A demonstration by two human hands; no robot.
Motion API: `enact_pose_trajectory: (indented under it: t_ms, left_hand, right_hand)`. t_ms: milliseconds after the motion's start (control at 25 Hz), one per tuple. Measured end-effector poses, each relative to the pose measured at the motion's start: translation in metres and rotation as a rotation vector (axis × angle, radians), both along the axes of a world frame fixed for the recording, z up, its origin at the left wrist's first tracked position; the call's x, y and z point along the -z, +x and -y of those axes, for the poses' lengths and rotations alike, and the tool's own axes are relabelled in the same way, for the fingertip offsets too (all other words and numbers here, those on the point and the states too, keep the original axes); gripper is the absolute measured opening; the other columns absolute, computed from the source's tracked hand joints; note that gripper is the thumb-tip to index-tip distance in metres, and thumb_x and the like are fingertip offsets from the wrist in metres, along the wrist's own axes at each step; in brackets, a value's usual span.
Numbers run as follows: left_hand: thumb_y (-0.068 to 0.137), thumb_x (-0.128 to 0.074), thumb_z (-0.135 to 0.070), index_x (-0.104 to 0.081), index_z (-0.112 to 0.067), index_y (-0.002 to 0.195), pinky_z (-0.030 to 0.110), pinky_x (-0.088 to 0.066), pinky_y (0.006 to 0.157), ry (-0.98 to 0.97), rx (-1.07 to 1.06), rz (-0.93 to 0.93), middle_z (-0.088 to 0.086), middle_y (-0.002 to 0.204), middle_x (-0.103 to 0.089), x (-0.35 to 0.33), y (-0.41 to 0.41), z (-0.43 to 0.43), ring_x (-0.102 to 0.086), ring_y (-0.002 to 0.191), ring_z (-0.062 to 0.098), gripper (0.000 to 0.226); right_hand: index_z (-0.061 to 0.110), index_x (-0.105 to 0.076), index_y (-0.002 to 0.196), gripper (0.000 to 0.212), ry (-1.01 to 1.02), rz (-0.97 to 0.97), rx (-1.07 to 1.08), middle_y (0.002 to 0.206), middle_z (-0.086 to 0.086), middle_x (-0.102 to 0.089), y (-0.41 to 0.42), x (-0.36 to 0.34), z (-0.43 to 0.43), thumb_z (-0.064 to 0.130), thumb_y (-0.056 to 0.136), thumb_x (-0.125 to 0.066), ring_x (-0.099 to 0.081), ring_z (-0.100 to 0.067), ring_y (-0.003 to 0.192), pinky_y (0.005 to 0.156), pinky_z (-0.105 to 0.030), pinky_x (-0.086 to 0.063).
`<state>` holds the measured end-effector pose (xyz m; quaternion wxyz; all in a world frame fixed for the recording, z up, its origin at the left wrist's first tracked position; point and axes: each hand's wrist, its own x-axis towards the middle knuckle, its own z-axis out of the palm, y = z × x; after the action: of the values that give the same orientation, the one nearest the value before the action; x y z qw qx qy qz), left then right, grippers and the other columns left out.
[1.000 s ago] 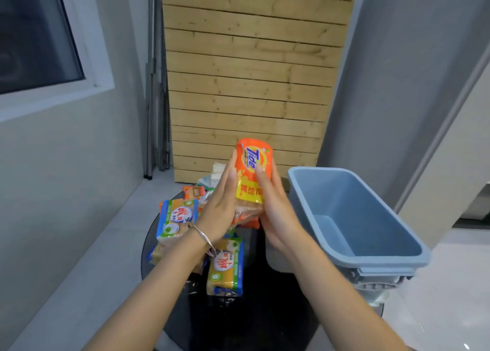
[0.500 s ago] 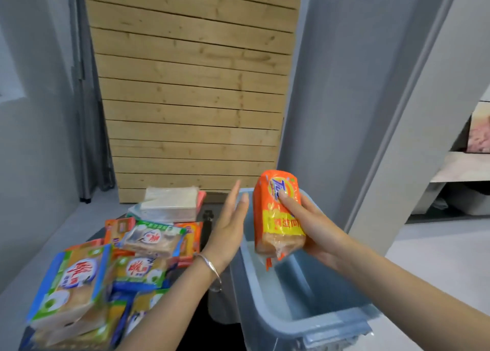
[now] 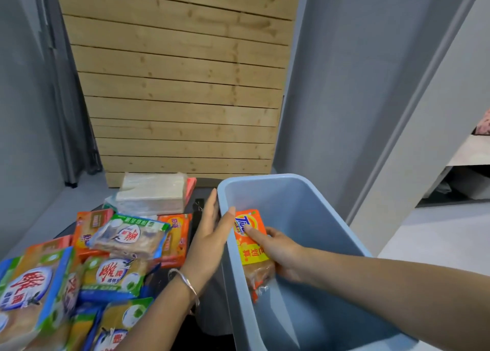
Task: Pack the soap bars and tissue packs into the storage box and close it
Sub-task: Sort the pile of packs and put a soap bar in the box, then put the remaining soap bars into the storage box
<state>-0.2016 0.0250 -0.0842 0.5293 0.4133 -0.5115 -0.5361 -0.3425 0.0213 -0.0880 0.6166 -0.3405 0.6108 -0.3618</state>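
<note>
My right hand (image 3: 281, 255) grips an orange-and-yellow soap bar pack (image 3: 250, 247) and holds it inside the blue storage box (image 3: 313, 191), against the box's left wall. My left hand (image 3: 212, 234) rests on the box's left rim, thumb hooked over the edge, fingers outside. Several soap packs in blue-green wrappers (image 3: 116, 273) and orange wrappers (image 3: 175, 239) lie piled on the dark table to the left. White tissue packs (image 3: 152, 191) are stacked behind the pile. No lid is in view.
A wooden slat panel (image 3: 180, 85) leans against the wall behind the table. A grey wall and door frame (image 3: 397, 112) stand right of the box. Grey floor shows at the far left and right.
My right hand has lowered the orange soap pack from above the rim down into the box. My left hand has let go of the pack and moved onto the box's left rim.
</note>
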Motion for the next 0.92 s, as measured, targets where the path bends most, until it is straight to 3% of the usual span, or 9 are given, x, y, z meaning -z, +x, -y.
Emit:
enact_pose_trajectory:
  t_ms: [120, 280, 480, 520, 680, 720, 760, 840, 920]
  left_hand:
    - [0.092, -0.048, -0.027, -0.028, -0.034, 0.144, 0.012, -0.055, 0.068, 0.026, -0.007, 0.010, -0.017, 0.124, -0.055, 0.002, 0.000, 0.002, -0.062, 0.100, -0.004, 0.056]
    - [0.094, -0.046, -0.028, -0.027, -0.036, 0.144, 0.009, -0.052, 0.072, 0.006, -0.003, 0.046, -0.025, 0.121, -0.052, 0.001, -0.001, 0.001, -0.058, 0.096, -0.017, 0.054]
    - [0.094, -0.045, -0.026, -0.024, -0.032, 0.146, 0.032, -0.048, 0.098, 0.002, -0.006, 0.046, -0.008, 0.137, -0.049, -0.004, 0.000, -0.003, -0.053, 0.121, 0.009, 0.056]
    - [0.095, -0.045, -0.024, -0.024, -0.029, 0.146, 0.031, -0.046, 0.100, 0.001, -0.012, 0.048, -0.006, 0.139, -0.048, -0.006, -0.001, -0.004, -0.051, 0.122, 0.010, 0.056]
    - [0.094, -0.047, -0.015, -0.040, -0.032, 0.130, 0.006, -0.049, 0.071, 0.026, 0.003, 0.034, -0.017, 0.117, -0.057, -0.021, -0.001, -0.010, -0.062, 0.095, -0.009, 0.040]
    - [0.094, -0.047, -0.014, -0.041, -0.029, 0.131, 0.004, -0.048, 0.071, 0.044, 0.005, 0.027, -0.016, 0.119, -0.056, -0.025, 0.001, -0.012, -0.061, 0.099, -0.008, 0.040]
    - [0.094, -0.048, -0.015, -0.038, -0.023, 0.137, 0.007, -0.047, 0.081, 0.073, -0.001, 0.011, -0.011, 0.127, -0.052, -0.030, 0.006, -0.015, -0.056, 0.111, -0.001, 0.045]
    - [0.094, -0.049, -0.020, -0.035, -0.015, 0.142, 0.023, -0.040, 0.103, 0.133, -0.029, 0.005, 0.000, 0.138, -0.049, -0.039, 0.024, -0.025, -0.049, 0.125, 0.014, 0.051]
    - [0.094, -0.049, -0.021, -0.041, -0.015, 0.139, 0.025, -0.044, 0.097, 0.111, -0.078, 0.027, 0.002, 0.129, -0.055, -0.048, 0.053, -0.036, -0.055, 0.114, 0.014, 0.046]
  right_hand:
    - [0.014, -0.045, 0.134, 0.059, 0.000, 0.017, 0.001, 0.118, -0.013, -0.069, 0.000, 0.006, -0.002, 0.039, 0.085, -0.066, -0.070, -0.028, 0.099, 0.082, -0.038, -0.058]
    - [0.013, -0.059, 0.118, 0.042, -0.033, -0.012, -0.060, 0.110, -0.012, -0.073, 0.002, 0.011, -0.008, 0.039, 0.085, -0.066, -0.071, -0.021, 0.083, 0.070, -0.028, -0.059]
    - [0.013, -0.058, 0.122, 0.045, -0.026, -0.014, -0.118, 0.113, -0.011, -0.071, 0.003, 0.007, -0.013, 0.039, 0.086, -0.065, -0.069, -0.020, 0.085, 0.072, -0.027, -0.058]
    - [0.012, -0.058, 0.123, 0.045, -0.010, -0.011, -0.140, 0.113, -0.011, -0.070, 0.003, 0.003, -0.013, 0.038, 0.087, -0.063, -0.069, -0.020, 0.085, 0.072, -0.027, -0.058]
    - [0.006, -0.049, 0.135, 0.051, -0.065, 0.082, -0.087, 0.130, -0.019, -0.062, 0.003, -0.028, -0.011, 0.035, 0.094, -0.054, -0.062, -0.033, 0.114, 0.098, -0.041, -0.049]
    - [0.006, -0.044, 0.140, 0.054, -0.141, 0.137, -0.033, 0.136, -0.018, -0.057, 0.000, -0.040, -0.010, 0.034, 0.095, -0.053, -0.057, -0.032, 0.123, 0.103, -0.040, -0.044]
    - [0.007, -0.037, 0.145, 0.057, -0.229, 0.172, 0.018, 0.143, -0.014, -0.051, -0.003, -0.053, -0.011, 0.032, 0.095, -0.052, -0.050, -0.029, 0.130, 0.108, -0.038, -0.038]
    - [0.013, -0.032, 0.148, 0.061, -0.354, 0.170, 0.057, 0.149, -0.002, -0.043, -0.006, -0.080, -0.021, 0.032, 0.094, -0.052, -0.041, -0.019, 0.138, 0.114, -0.034, -0.029]
    - [0.020, -0.037, 0.144, 0.059, -0.398, 0.184, 0.005, 0.141, 0.005, -0.050, -0.003, -0.099, -0.038, 0.032, 0.090, -0.057, -0.041, -0.015, 0.136, 0.115, -0.034, -0.030]
